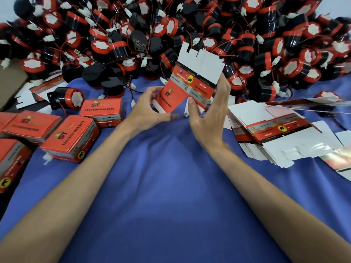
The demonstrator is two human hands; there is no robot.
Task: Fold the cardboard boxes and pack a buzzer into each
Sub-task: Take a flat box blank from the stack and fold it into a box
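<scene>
The left hand [150,109] is pinching the lower left corner of the flat carton blank [191,80]. The right hand [210,118] is gripping its right edge, thumb in front and fingers behind. The blank is being held above the blue cloth [171,186], its long axis pointing away toward the buzzer pile [171,35].

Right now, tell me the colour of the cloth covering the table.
The cloth is plain blue; the head view shows it best.
</scene>
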